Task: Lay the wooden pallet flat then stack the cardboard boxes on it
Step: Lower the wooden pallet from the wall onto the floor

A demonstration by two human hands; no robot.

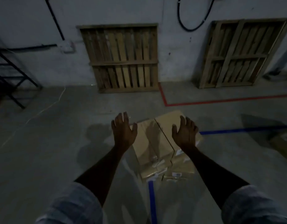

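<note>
A wooden pallet (pixel 123 58) stands upright against the far wall, straight ahead. A second pallet (pixel 238 54) leans on the wall to the right. A cardboard box (pixel 160 143) sits on the floor just in front of me, its taped top facing up. My left hand (pixel 124 130) hovers at the box's left edge, fingers spread, holding nothing. My right hand (pixel 184 132) hovers over the box's right side, also spread and empty. Both hands are apart from the pallets.
Another cardboard box (pixel 283 143) shows at the right edge. A black metal frame (pixel 12 75) stands at the left. Red tape (pixel 220 101) and blue tape (pixel 243 130) mark the concrete floor. A black cable (pixel 190 28) loops on the wall.
</note>
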